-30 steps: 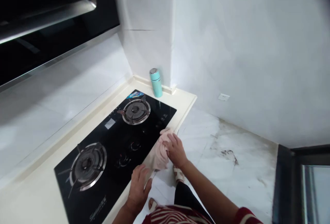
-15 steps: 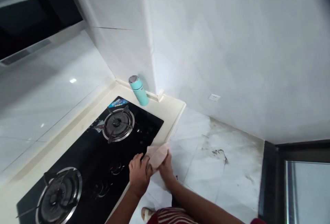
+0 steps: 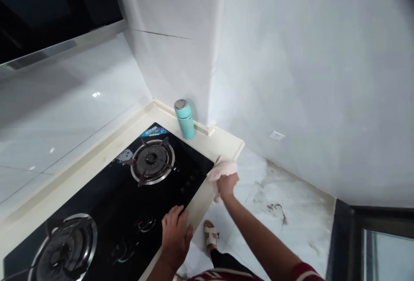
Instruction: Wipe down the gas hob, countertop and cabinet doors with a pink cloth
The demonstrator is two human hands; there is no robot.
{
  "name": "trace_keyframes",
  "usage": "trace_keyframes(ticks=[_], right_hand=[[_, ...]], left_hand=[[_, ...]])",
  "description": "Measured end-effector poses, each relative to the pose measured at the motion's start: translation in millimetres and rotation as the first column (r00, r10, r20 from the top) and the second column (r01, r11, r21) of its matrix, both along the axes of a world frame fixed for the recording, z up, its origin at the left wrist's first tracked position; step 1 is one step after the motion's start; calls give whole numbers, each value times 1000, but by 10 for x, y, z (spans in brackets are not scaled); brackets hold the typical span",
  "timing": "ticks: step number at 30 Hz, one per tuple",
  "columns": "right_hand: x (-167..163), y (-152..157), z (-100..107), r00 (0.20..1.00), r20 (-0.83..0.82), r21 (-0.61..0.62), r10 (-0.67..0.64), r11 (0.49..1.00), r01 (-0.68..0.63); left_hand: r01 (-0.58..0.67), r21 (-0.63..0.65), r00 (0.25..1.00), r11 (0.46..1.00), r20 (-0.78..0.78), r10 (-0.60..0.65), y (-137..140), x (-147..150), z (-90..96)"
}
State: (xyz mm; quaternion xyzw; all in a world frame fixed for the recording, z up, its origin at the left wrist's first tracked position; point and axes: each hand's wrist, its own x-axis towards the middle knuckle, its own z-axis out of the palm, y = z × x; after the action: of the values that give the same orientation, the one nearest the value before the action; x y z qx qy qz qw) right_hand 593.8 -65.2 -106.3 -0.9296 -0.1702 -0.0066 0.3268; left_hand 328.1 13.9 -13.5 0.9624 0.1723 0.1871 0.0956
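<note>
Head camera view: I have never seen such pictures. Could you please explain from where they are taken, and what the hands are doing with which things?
There is no machine here. One camera, worn on a person's head, looks forward and down at that person's own bare hands. The right hand grips a pale pink cloth at the near edge of the cream counter. The left hand holds nothing and is at the front edge of the black cooktop, which has two burners. Beyond it, a turquoise bottle stands upright on the counter.
</note>
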Motion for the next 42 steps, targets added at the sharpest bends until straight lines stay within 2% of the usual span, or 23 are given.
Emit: trace_keyframes(ticks=[4,7,9,13,16,20,25,28,30,32,36,38,40,42], right_hand=[[899,92,55,940,-165,31,-299,951,308],[1366,141,139,882,-233,22,-410,904,426],[1539,154,198,859,-255,6,-443,888,460],[1649,65,344,900,-233,23,-368,923,383],[1666,-134,508,943,-193,33,-271,959,282],[1659,-344,743,973,-123,-4,-193,981,194],[1351,-194,839,997,-24,-62,69,996,-70],[998,-106,837,990,25,-151,137,980,-132],[703,-109,865,974,58,-235,219,951,-200],[341,-131,917,935,85,-290,344,907,-307],[-493,-122,1006,816,160,-235,556,824,-515],[-810,-84,1000,698,235,-196,676,737,-647],[-958,-37,960,556,329,-195,764,631,-751],[-920,17,915,466,372,-224,803,565,-794]], left_hand=[[-18,6,999,1000,-32,18,-18,1,-11],[-25,14,999,1000,-40,26,-26,1,-26],[-27,12,999,1000,-34,27,-29,5,-31],[-36,1,999,999,-18,36,-35,15,-25],[-45,-8,999,999,-15,45,-43,16,-16],[-44,-21,999,999,-18,44,-52,14,-24],[-46,-10,999,999,-4,46,-40,18,-39],[-43,9,999,999,-1,43,-23,24,-32],[-38,34,999,999,6,38,-7,26,-37],[-30,65,999,997,15,29,9,25,-57],[-28,96,997,995,70,21,31,10,-126],[-66,95,994,993,92,57,32,3,-150],[-97,97,992,991,95,87,30,1,-156],[-89,106,992,990,99,78,30,4,-145]])
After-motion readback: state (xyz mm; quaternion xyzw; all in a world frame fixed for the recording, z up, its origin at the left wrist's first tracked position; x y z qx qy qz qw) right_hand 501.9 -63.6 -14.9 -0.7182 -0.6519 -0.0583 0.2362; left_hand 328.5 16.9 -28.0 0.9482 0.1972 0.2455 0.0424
